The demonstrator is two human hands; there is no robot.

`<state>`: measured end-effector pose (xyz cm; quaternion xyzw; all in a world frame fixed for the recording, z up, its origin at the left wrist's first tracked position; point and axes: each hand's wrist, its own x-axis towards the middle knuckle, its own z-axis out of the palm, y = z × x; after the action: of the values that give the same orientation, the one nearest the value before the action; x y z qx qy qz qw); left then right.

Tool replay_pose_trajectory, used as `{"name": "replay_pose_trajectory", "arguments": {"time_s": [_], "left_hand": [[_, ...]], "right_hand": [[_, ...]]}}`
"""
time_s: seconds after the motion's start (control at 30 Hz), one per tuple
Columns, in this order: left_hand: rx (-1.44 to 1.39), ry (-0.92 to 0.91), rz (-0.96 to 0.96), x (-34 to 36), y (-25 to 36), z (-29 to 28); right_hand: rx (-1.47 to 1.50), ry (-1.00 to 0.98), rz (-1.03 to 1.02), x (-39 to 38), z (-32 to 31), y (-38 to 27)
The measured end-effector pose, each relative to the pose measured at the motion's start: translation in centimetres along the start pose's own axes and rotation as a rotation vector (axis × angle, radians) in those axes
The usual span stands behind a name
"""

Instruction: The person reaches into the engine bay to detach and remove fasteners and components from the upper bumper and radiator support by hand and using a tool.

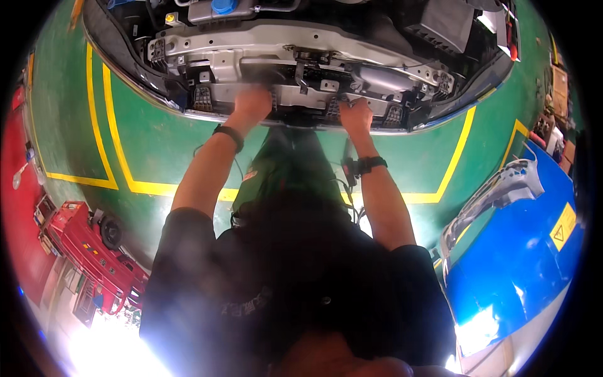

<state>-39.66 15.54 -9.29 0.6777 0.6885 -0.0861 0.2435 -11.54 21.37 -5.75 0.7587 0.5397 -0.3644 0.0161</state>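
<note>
The open front of a car spans the top of the view, with a pale metal crossbeam (pixel 316 37), a central latch (pixel 303 74) and a lower panel (pixel 295 95) fitted with several gridded brackets (pixel 394 115). My left hand (pixel 253 102) is blurred at the lower panel, left of the latch; its fingers are smeared. My right hand (pixel 355 114) is at a bracket right of the latch, fingers curled and closed on something too small or hidden to make out. Both forearms reach up from below, each with a dark band on the wrist.
A blue-capped reservoir (pixel 223 5) sits above the crossbeam. The green floor (pixel 163 151) carries yellow lines. A red wheeled machine (pixel 94 251) stands at lower left. At right, a blue panel (pixel 527 251) has a loose trim piece (pixel 496 188) beside it, with assorted items (pixel 559 132) behind.
</note>
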Motion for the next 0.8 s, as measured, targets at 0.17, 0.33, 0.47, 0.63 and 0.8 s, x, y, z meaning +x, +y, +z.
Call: {"name": "replay_pose_trajectory", "arguments": {"time_s": [0.17, 0.33, 0.47, 0.63, 0.8], "left_hand": [[-0.046, -0.020, -0.071, -0.1, -0.1, 0.3], [0.056, 0.002, -0.003, -0.7, 0.9, -1.4], [0.091, 0.031, 0.018, -0.5, 0.5, 0.6], [-0.066, -0.043, -0.012, 0.2, 0.1, 0.2], [-0.269, -0.108, -0.164, 0.0, 0.1, -0.8]], "right_hand": [[-0.133, 0.022, -0.088, -0.3, 0.9, -1.0], [-0.312, -0.045, -0.206, 0.7, 1.1, -0.4], [-0.244, 0.028, -0.017, 0.5, 1.8, -2.0], [-0.347, 0.028, -0.112, -0.5, 1.6, -2.7], [-0.325, 0.014, -0.221, -0.4, 1.3, -1.6]]}}
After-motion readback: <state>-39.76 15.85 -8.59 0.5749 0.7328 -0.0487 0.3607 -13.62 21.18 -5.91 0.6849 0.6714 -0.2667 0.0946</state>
